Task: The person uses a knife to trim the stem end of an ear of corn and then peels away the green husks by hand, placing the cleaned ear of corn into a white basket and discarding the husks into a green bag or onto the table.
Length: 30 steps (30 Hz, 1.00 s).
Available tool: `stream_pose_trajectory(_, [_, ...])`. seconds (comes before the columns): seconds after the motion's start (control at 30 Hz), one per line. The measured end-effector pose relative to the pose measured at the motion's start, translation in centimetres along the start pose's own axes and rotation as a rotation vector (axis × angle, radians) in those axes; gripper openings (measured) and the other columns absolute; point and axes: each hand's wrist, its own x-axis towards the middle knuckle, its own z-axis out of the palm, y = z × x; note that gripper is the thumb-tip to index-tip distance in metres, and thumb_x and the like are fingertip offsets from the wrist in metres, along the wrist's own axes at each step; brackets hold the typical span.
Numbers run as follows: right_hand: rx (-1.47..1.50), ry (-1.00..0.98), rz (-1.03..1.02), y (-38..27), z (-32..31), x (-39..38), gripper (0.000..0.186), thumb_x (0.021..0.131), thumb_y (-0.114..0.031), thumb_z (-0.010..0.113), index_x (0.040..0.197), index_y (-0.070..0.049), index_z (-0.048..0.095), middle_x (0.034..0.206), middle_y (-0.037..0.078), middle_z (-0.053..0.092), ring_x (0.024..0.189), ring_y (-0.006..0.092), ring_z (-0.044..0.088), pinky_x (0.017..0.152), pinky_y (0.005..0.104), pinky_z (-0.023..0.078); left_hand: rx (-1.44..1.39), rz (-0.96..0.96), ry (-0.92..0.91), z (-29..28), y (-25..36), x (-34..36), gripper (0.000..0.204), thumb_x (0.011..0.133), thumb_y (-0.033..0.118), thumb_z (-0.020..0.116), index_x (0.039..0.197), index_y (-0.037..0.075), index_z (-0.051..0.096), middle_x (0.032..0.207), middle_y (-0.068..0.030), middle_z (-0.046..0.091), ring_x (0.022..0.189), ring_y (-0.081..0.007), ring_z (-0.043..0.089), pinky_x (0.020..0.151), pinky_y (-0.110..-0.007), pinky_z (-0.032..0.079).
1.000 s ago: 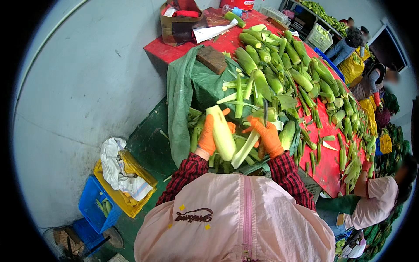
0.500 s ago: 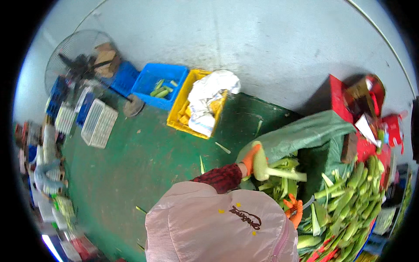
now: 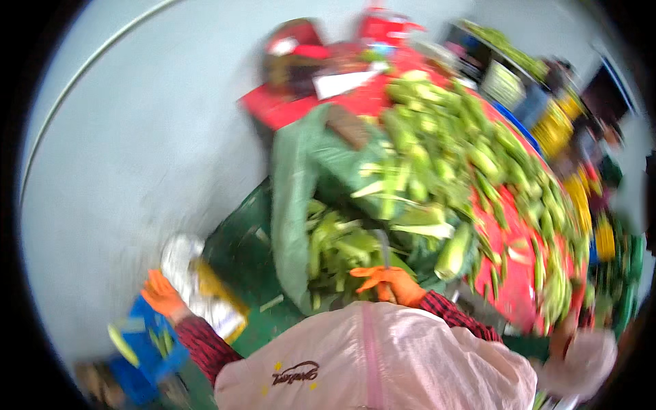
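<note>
My left hand (image 3: 162, 294), in an orange glove, is stretched out to the left with nothing in it and its fingers extended. Beyond it a pale green corn ear (image 3: 123, 346), blurred, appears against the edge of the blue crate (image 3: 140, 328), apart from the hand. In front of me my right hand (image 3: 393, 284), also gloved in orange, grips a curved knife (image 3: 385, 247). Its grey blade points up and away, beside the green sack (image 3: 295, 205) that holds torn husks (image 3: 345, 249). A corn ear (image 3: 454, 251) lies just right of the sack opening.
Many green corn ears (image 3: 444, 150) are heaped on the red-covered table (image 3: 509, 273) to the right. Left stands a yellow crate (image 3: 236, 321) with a white sack (image 3: 181, 256). At the far right a co-worker's hand (image 3: 564, 331) is near the table edge.
The view has swung right. My left hand has moved out toward the blue crate and let go of the corn ear. My right hand still holds the knife by the sack.
</note>
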Motion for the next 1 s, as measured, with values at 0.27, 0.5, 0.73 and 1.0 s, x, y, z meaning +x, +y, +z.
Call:
stream_pose_trajectory(0.27, [-0.070, 0.652, -0.288, -4.6, -7.0, -11.3, 0.041, 0.093, -0.036, 0.058, 0.116, -0.004, 0.067, 0.087, 0.013, 0.073, 0.043, 0.0072, 0.049, 0.040, 0.0218, 0.040, 0.516, -0.826, -0.897, 19.9, -32.2, -33.4, 0.047, 0.098, 0.031, 0.052, 0.139, 0.008, 0.047, 0.113, -0.0165, 0.066, 0.090, -0.0227, 0.066, 0.073, -0.032, 0.051])
stream_pose_trajectory(0.5, [-0.190, 1.090, -0.506, -11.3, -27.9, -16.5, 0.040, 0.090, -0.030, 0.063, 0.117, 0.000, 0.066, 0.087, 0.006, 0.071, 0.046, 0.0069, 0.050, 0.041, 0.0223, 0.041, 0.705, -0.911, -1.257, 20.9, -34.2, -48.5, 0.046, 0.101, 0.033, 0.048, 0.138, 0.007, 0.052, 0.108, -0.0145, 0.069, 0.086, -0.0198, 0.067, 0.073, -0.029, 0.052])
stream_pose_trajectory(0.73, [-1.032, 1.284, -0.257, -22.5, -45.5, -5.8, 0.057, 0.079, -0.040, 0.068, 0.126, -0.009, 0.060, 0.097, 0.015, 0.071, 0.075, 0.0280, 0.069, 0.070, 0.0404, 0.054, 0.959, -0.755, -0.898, 16.6, -28.7, -44.6, 0.051, 0.099, 0.035, 0.053, 0.139, 0.004, 0.048, 0.104, -0.0151, 0.069, 0.080, -0.0200, 0.067, 0.067, -0.029, 0.052])
stream_pose_trajectory(1.0, [-1.395, 1.388, 0.142, -22.9, -56.5, 6.7, 0.056, 0.068, -0.042, 0.078, 0.110, -0.008, 0.065, 0.102, 0.014, 0.070, 0.098, 0.0291, 0.068, 0.082, 0.0397, 0.054, 1.092, -0.674, -0.658, 11.9, -22.6, -42.5, 0.062, 0.092, 0.045, 0.062, 0.137, 0.004, 0.049, 0.100, -0.0160, 0.069, 0.078, -0.0219, 0.068, 0.064, -0.031, 0.051])
